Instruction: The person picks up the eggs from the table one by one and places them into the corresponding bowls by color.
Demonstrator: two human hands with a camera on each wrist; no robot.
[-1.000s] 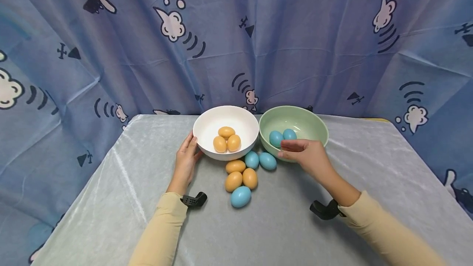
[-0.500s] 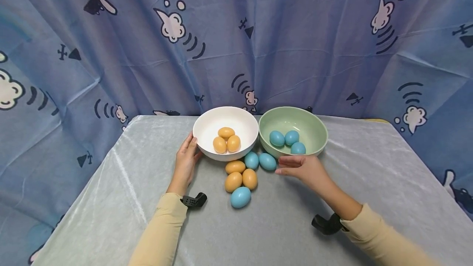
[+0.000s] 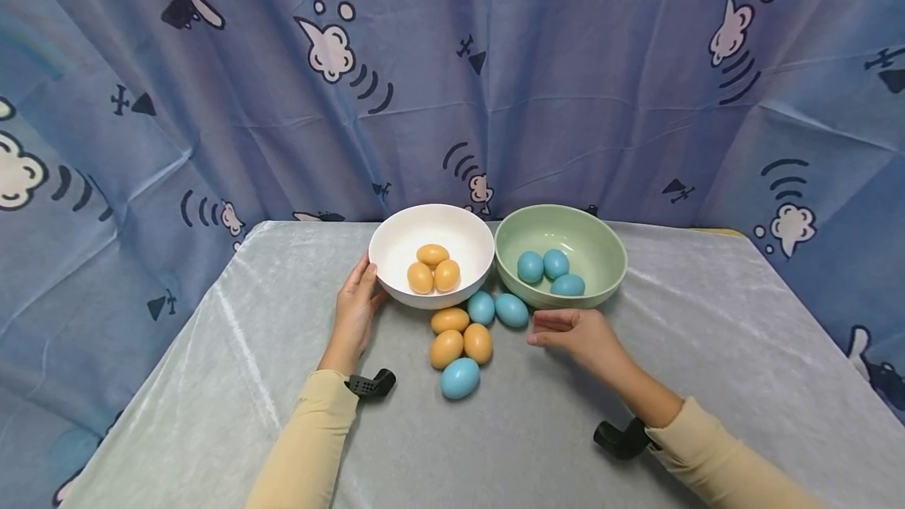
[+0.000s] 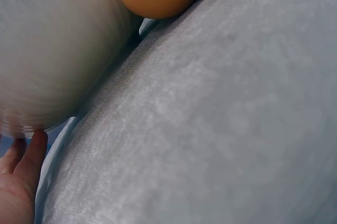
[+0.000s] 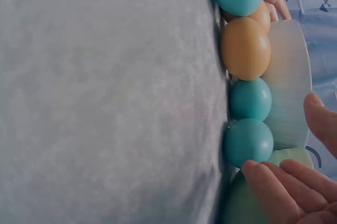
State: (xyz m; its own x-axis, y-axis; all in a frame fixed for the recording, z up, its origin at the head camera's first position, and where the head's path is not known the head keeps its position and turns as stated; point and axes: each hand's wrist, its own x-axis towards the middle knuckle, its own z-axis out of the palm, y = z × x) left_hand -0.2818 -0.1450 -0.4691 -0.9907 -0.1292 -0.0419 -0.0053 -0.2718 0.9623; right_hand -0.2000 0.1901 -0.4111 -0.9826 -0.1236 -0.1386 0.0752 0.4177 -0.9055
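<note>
My left hand (image 3: 356,309) holds the left side of a white bowl (image 3: 467,230), with its thumb by the rim. In the left wrist view its fingertips touch the bowl's wall. Inside lie three orange eggs (image 3: 447,275). My right hand (image 3: 583,340) is in front of a green bowl (image 3: 594,250) containing three blue eggs (image 3: 568,284). Its fingers are extended and its thumb stands apart, with nothing held. The nearest thing to its fingertips is a blue egg (image 3: 511,310) on the table; whether they touch it I cannot tell.
Beside that egg, another blue egg (image 3: 481,308) lies against the bowls. Three orange eggs (image 3: 447,349) form a cluster before the white bowl, with a blue egg (image 3: 460,379) in front. A grey cloth (image 3: 212,383) covers the table; a patterned blue curtain (image 3: 424,132) hangs behind.
My right hand has come down out of the green bowl towards me, leaving a third blue egg visible there, which has shifted slightly. The left hand and white bowl have stayed put.
</note>
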